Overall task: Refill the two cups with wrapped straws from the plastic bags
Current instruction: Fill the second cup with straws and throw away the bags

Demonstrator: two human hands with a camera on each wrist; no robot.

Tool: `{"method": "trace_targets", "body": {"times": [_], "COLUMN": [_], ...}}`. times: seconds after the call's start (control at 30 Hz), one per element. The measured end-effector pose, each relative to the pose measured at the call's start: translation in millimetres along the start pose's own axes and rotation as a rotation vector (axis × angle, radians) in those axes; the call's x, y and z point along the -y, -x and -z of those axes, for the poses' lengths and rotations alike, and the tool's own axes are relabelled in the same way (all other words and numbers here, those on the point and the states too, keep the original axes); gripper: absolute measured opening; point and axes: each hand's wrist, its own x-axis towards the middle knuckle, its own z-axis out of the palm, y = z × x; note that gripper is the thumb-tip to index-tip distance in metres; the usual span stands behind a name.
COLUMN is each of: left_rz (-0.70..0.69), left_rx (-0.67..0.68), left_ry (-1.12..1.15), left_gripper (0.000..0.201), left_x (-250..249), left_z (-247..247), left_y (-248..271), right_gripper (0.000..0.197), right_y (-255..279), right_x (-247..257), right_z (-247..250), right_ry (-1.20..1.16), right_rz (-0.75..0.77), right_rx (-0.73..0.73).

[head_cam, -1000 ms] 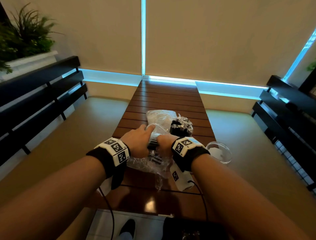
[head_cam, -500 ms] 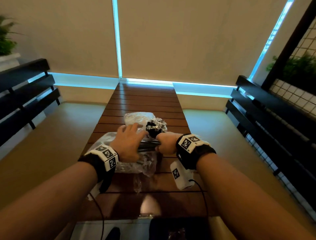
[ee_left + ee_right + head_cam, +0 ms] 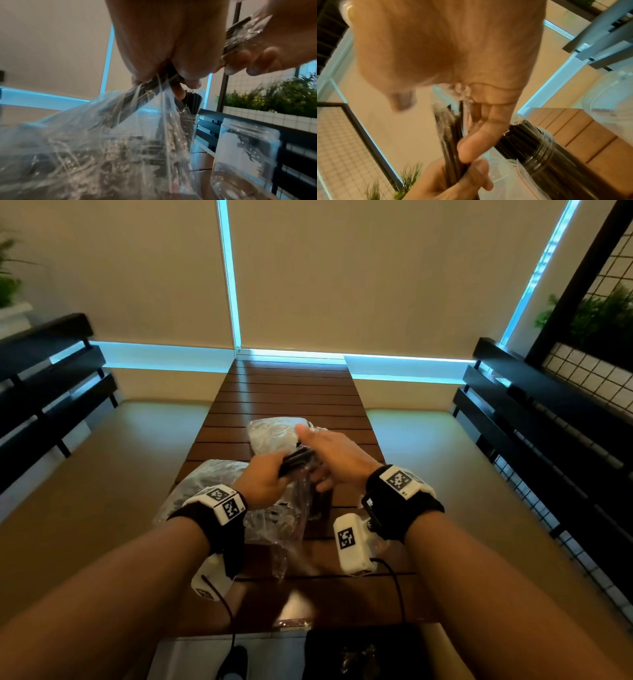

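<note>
Nearest, on the wooden slat counter [image 3: 274,378]: a crumpled clear plastic bag [image 3: 202,484] under the left wrist, with dark wrapped straws visible inside through the film in the left wrist view.

Just above this bag, left hand [image 3: 263,479] with fingers curled tight around a bundle of black wrapped straws [image 3: 298,461], lifted out of the bag mouth. Right hand [image 3: 337,455] against the other end of the same bundle: index finger stretched forward, the other fingers bent under the straws, thumb pressing on them in the right wrist view, so a loose grip on the bundle.

Beside the hands, 1 clear cup [image 3: 245,155] standing upright on the counter, nothing seen inside. A little further, 1 more clear cup [image 3: 544,151] already packed with black straws, close behind the right hand.

Beyond, a second plastic bag [image 3: 270,433] lying on the counter, partly hidden by the right hand.
</note>
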Motion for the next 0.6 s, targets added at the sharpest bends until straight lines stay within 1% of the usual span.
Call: {"method": "trace_targets", "body": {"times": [0.07, 0.1, 0.13, 0.17, 0.2, 0.23, 0.27, 0.3, 0.33, 0.37, 0.4, 0.43, 0.47, 0.57, 0.6], "left_rz": [0.079, 0.114, 0.139, 0.157, 0.166, 0.173, 0.175, 0.174, 0.174, 0.173, 0.173, 0.173, 0.175, 0.183, 0.199], "left_rx": [-0.044, -0.065, -0.084, -0.098, -0.111, -0.124, -0.139, -0.156, -0.174, -0.19, -0.21, -0.236, -0.262, -0.327, -0.345], "left_ry": [0.016, 0.034, 0.059, 0.085, 0.106, 0.131, 0.163, 0.203, 0.245, 0.293, 0.353, 0.419, 0.492, 0.698, 0.733], "left_gripper": [0.008, 0.011, 0.013, 0.015, 0.017, 0.019, 0.02, 0.021, 0.022, 0.023, 0.025, 0.029, 0.032, 0.025, 0.024], "left_x": [1, 1, 3, 2, 1, -3, -6, -10, -14, -19, -22, -26, -30, -40, -42], "left_z": [4, 6, 7, 10, 13, 16, 19, 23, 27, 31, 35, 40, 44, 54, 56], "left_y": [1, 1, -1, -1, -2, -2, -3, -4, -5, -5, -6, -7, -8, -12, -13], "right_gripper": [0.038, 0.03, 0.027, 0.024, 0.02, 0.018, 0.019, 0.021, 0.022, 0.02, 0.017, 0.014, 0.013, 0.015, 0.019], "right_y": [1, 2, 2, 2, 2, 2, 3, 3, 3, 2, 2, 1, 1, 4, 5], "right_x": [-2, -5, -11, -19, -28, -38, -46, -56, -65, -72, -76, -77, -75, -65, -62], "right_z": [-2, -4, -7, -10, -14, -21, -29, -37, -44, -51, -57, -60, -60, -46, -37], "right_ry": [-0.18, -0.214, -0.158, -0.02, 0.166, 0.339, 0.471, 0.533, 0.537, 0.518, 0.507, 0.526, 0.582, 0.806, 0.871], "right_rz": [0.012, 0.014, 0.019, 0.03, 0.031, 0.011, -0.04, -0.093, -0.135, -0.154, -0.15, -0.11, -0.051, 0.134, 0.163], "right_rx": [-0.142, -0.203, -0.247, -0.254, -0.206, -0.117, -0.016, 0.055, 0.095, 0.105, 0.08, 0.021, -0.069, -0.421, -0.517]}}
